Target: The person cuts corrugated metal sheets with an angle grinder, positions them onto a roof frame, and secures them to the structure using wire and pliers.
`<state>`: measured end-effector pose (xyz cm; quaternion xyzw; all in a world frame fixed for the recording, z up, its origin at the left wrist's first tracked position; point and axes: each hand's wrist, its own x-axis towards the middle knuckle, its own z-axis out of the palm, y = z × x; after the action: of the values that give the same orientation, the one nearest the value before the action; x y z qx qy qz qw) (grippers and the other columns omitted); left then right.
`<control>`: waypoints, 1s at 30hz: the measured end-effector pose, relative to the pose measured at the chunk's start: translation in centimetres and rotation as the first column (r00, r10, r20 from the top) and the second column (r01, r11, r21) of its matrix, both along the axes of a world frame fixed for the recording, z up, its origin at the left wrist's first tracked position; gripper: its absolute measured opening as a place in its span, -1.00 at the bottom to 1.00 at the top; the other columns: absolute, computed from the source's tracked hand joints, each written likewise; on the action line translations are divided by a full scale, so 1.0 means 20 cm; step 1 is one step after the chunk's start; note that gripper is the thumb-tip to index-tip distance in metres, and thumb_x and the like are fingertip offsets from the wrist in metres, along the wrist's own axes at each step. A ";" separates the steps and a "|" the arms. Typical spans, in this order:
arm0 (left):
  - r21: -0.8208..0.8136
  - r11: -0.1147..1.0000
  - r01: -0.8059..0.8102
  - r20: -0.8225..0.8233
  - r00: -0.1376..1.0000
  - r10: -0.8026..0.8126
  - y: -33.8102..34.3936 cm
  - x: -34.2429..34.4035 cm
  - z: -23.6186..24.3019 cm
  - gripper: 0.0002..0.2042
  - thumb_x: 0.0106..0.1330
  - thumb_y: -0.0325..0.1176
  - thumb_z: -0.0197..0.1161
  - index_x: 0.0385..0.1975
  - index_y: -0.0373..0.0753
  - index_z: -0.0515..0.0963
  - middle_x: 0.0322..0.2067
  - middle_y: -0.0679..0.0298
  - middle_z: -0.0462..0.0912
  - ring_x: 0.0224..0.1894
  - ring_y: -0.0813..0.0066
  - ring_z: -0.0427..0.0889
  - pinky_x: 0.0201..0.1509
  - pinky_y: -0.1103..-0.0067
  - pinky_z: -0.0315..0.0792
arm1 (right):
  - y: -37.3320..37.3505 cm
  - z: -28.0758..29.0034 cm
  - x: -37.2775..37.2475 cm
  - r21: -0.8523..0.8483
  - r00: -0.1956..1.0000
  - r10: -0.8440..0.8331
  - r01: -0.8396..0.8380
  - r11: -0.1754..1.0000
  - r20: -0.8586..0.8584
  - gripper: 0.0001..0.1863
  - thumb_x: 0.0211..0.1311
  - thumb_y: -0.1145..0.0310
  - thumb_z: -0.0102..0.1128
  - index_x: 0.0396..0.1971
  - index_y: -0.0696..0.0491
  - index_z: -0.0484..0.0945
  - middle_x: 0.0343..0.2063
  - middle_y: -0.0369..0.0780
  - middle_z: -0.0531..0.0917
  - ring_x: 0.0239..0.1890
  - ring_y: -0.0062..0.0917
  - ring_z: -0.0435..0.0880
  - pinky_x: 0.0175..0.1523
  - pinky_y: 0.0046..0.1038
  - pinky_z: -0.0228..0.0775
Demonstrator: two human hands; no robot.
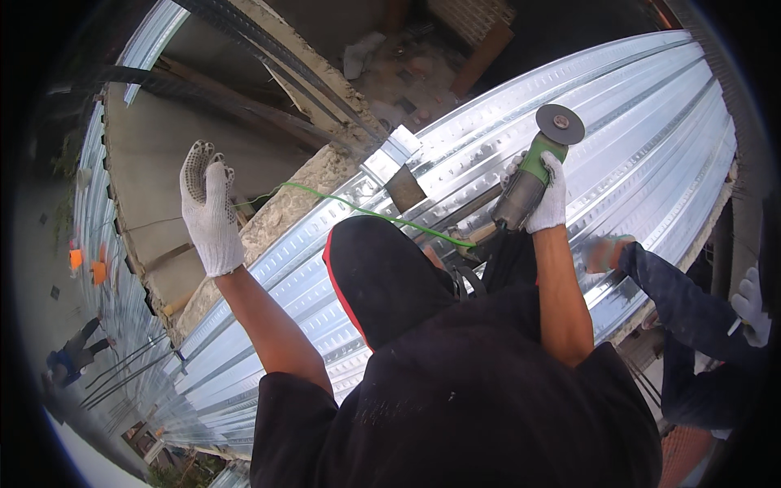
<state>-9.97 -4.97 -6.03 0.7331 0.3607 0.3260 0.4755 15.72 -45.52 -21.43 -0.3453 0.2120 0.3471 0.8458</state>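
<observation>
My right hand [551, 199], in a white knit glove, is wrapped round the body of a green and dark grey angle grinder [533, 169]. The grinder points away from me, its round dark disc [569, 130] at the far end, raised over corrugated metal decking [313, 305]. Out to the left, my left hand [213, 215] is raised in a glove with a dotted palm. Its fingers are stretched upward and slightly curved, with nothing in them. A green cord [346, 200] runs across the decking between my hands. Beyond it, a brownish square [405, 190] interrupts the shiny metal.
A rough concrete edge [285, 213] borders the decking, with dark bars [268, 57] above a lower area of rubble [407, 77]. At right, a co-worker's gloved hand [604, 254] rests by the decking; another gloved hand [750, 305] holds a small white stick. Another person [71, 358] is far left.
</observation>
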 end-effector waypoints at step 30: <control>-0.359 0.933 -0.039 0.052 0.997 0.062 -0.04 0.66 0.97 -0.57 0.64 0.09 0.05 -0.33 -0.16 0.41 -0.60 0.37 0.23 -0.58 0.54 0.18 -0.45 0.53 0.12 | 0.32 1.02 0.14 0.148 0.915 -0.375 0.396 0.906 -0.146 -0.62 0.26 0.25 0.44 -0.04 0.03 0.48 -0.39 -0.18 0.62 -0.44 -0.34 0.71 -0.31 -0.18 0.70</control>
<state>3.27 -5.77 13.35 0.6144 0.4176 0.2900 0.6033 18.47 -39.15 -1.08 -0.2005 0.2928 0.2093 0.9112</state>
